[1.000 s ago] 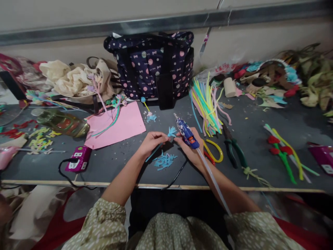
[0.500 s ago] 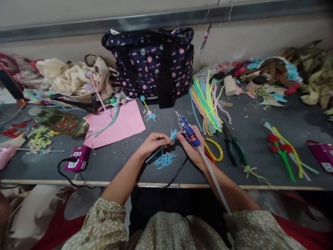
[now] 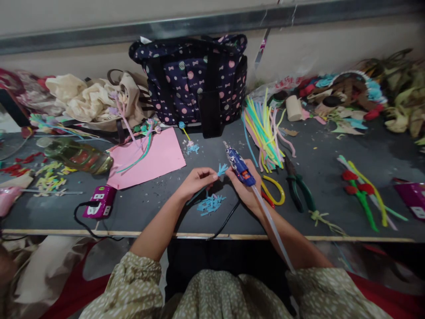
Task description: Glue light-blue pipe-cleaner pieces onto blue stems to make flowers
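Observation:
My left hand (image 3: 198,181) pinches a blue pipe-cleaner flower (image 3: 222,169), its short petals fanned out to the right and its stem trailing below the fingers. My right hand (image 3: 247,186) is wrapped round a blue glue gun (image 3: 239,166) that points up and away, with a long clear glue stick running back over the forearm. The right fingertips are close to the flower's petals; whether they touch is unclear. A small heap of cut blue pipe-cleaner pieces (image 3: 211,204) lies on the table just below my hands.
Behind stand a dark patterned bag (image 3: 192,79) and a phone (image 3: 210,114). Pink paper (image 3: 149,159) and a bottle (image 3: 76,155) lie left. To the right are bundled pipe cleaners (image 3: 265,137), scissors with yellow handles (image 3: 275,191), pliers (image 3: 300,190) and red flowers (image 3: 358,188). A black cord (image 3: 226,221) crosses the edge.
The blue flower has turned slightly in my left fingers, and its stem has swung a little. My right hand and the glue gun have hardly moved.

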Available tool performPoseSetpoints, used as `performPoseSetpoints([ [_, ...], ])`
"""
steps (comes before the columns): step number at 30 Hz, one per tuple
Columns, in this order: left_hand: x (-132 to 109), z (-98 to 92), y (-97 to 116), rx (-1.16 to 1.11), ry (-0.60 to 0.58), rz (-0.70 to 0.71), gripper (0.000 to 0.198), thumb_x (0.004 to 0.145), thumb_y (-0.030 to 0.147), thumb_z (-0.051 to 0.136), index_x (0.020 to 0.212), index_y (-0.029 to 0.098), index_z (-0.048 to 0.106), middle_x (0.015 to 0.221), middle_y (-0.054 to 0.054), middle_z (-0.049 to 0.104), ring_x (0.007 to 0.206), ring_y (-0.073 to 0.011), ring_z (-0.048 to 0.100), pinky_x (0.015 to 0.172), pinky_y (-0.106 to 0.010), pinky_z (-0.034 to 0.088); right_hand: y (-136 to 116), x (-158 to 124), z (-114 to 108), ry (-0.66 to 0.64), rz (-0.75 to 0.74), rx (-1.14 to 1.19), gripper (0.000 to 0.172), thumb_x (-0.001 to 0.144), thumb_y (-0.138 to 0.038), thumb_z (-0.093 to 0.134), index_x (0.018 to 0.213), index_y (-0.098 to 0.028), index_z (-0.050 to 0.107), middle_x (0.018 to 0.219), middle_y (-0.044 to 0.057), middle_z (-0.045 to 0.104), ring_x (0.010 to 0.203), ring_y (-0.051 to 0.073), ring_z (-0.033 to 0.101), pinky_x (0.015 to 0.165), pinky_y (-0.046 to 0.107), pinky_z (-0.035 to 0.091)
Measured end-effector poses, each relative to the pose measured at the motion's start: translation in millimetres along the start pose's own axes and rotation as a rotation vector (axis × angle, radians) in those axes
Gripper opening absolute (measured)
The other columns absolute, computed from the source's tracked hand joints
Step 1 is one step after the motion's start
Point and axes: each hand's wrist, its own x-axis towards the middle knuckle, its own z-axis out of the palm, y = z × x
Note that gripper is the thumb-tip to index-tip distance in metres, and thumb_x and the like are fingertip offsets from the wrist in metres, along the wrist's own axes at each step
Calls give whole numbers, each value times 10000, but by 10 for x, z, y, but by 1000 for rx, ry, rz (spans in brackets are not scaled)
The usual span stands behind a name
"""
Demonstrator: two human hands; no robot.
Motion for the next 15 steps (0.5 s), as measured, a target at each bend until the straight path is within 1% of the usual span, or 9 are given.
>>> performPoseSetpoints([
  [3, 21, 0, -41, 3, 42, 45, 307, 706, 427, 797, 779, 145, 701, 574, 17, 561, 478, -72, 468, 479, -198, 370, -11, 3, -3, -1, 9, -2, 208, 847, -418, 666, 926, -253, 567, 807, -7, 673, 680, 170, 622, 671, 322, 526],
  [5, 33, -6, -74, 32, 65, 83, 284, 705, 400, 803, 772, 144, 698, 581, 16, 569, 482, -65, 454, 480, -194, 354, -21, 3, -3, -5, 7, 1, 209, 842, -416, 671, 917, -251, 567, 807, -5, 674, 680, 170, 624, 674, 320, 527],
  [8, 42, -18, -115, 77, 84, 99, 248, 711, 370, 799, 762, 146, 705, 579, 13, 578, 472, -60, 433, 475, -196, 331, -34, 2, -5, -10, 3, 4, 202, 840, -405, 675, 907, -248, 568, 798, -6, 670, 676, 169, 621, 677, 319, 522],
  [15, 27, -3, -84, 145, 102, 120, 170, 742, 318, 751, 713, 154, 717, 593, 1, 605, 497, -75, 455, 514, -215, 361, -23, -4, -14, -36, -5, -1, 180, 844, -374, 667, 926, -246, 570, 801, -11, 659, 682, 167, 616, 689, 323, 509],
])
